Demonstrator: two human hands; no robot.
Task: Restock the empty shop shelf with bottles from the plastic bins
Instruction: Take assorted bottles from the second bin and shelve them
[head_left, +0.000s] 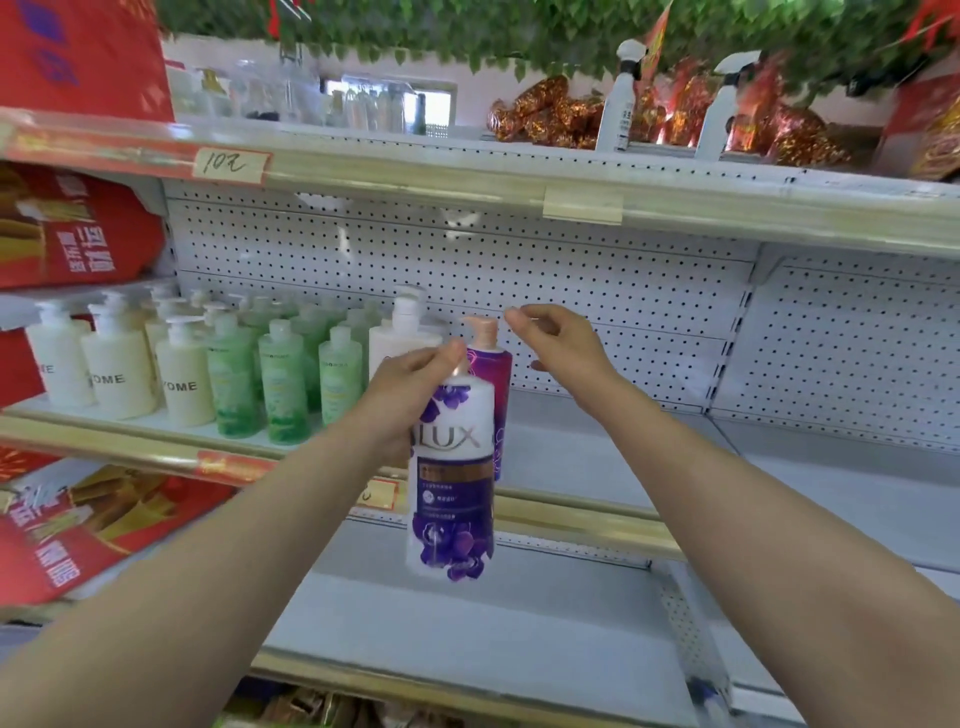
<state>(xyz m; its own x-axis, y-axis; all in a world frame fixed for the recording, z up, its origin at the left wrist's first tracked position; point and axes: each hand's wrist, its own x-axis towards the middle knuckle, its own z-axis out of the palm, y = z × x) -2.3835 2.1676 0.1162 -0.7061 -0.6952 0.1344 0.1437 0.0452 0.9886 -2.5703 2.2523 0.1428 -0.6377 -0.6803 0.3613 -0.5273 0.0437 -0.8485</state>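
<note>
A white-and-purple plastic LUX bottle (451, 467) is gripped round its top by the left hand (410, 392) — held before the pale metal shelf (597, 457). Nothing is held by the right hand (558, 343), loosely spread beside a purple pump bottle (497, 395) stood on that shelf.

Centre of frame: our left hand (410, 384) grips the white LUX bottle (452, 483) near its top. The bottle is roughly upright, in front of the middle shelf (597, 457) edge. Just behind it a purple bottle (491, 374) w/ a pink pump stands on that shelf. Our right hand (556, 343), centre-right, hovers just beside the pump, fingers loosely curled, holding nothing. Left of frame, same shelf: cream pump bottles (119, 374), then green bottles (283, 384), then a taller white pump bottle (402, 332). Upper right, top shelf: two white spray bottles (621, 98). Upper left: handwritten price tag (231, 165).
</note>
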